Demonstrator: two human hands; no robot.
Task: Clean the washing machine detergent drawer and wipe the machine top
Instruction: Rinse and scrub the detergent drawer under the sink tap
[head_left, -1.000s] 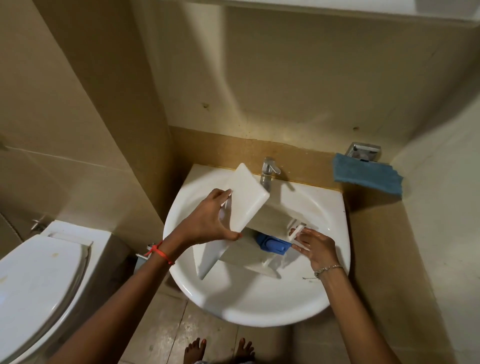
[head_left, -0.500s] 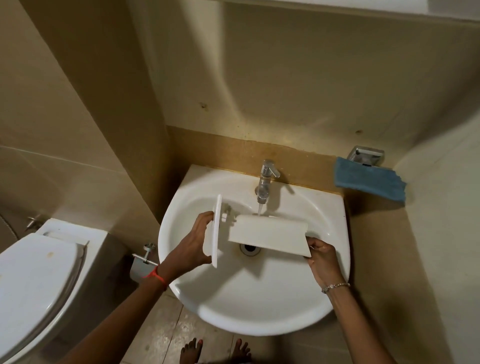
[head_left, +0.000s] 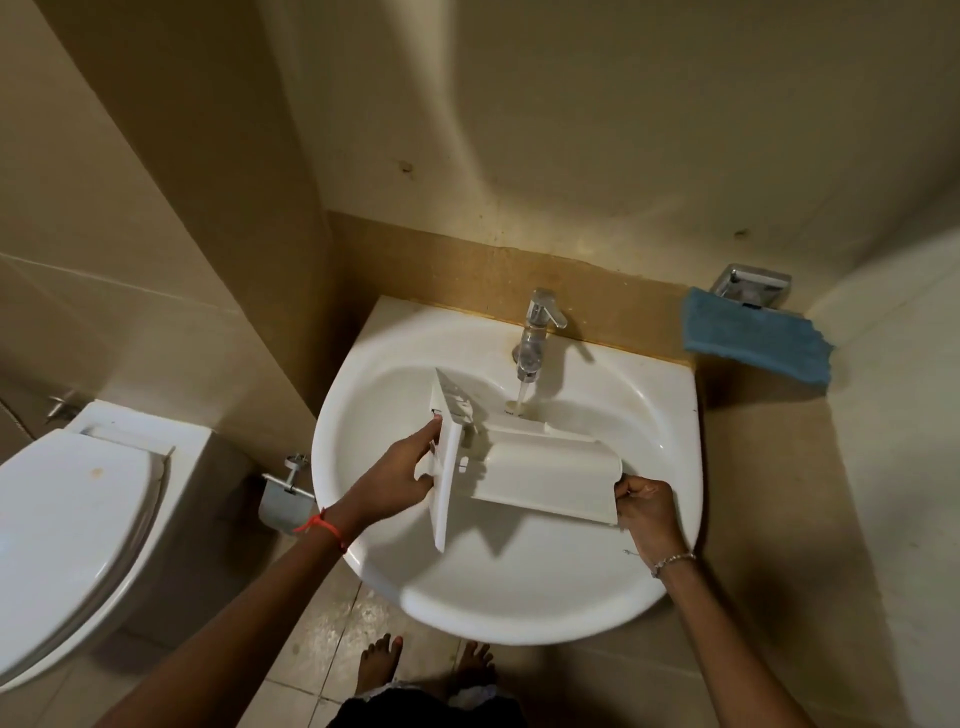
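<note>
A person stands barefoot at a round white ceramic wash basin (head_left: 519, 597) set in a beige tiled corner, seen from above. Both hands hold a white plastic washing machine detergent drawer (head_left: 545, 478) over the bowl, lifted clear of the bottom. It is a long box with a smooth, rounded outer wall turned upward and a flat rectangular front panel (head_left: 444, 483) at its left end, standing on edge and tilted. Small ribs and clips show on the panel's inner face; a few dark marks near its upper edge are too small to read. The left hand (head_left: 395, 483), with a red thread (head_left: 322, 527) round the wrist, grips the panel: thumb on the near edge, fingers hidden behind it. The right hand (head_left: 647, 506), wearing a thin silver bracelet (head_left: 672, 560), has its fingers curled round the drawer's open rear end. A chrome lever tap (head_left: 537, 322) at the back of the basin is running, and its narrow stream of water (head_left: 522, 397) lands on the drawer's far edge, just right of the panel. To the right, a folded blue cloth (head_left: 753, 343) hangs from a chrome wall holder (head_left: 750, 286). To the left are a white toilet with its lid down (head_left: 67, 519) and a chrome paper holder (head_left: 283, 493). Bare toes (head_left: 379, 660) show on the tiled floor below the basin.
</note>
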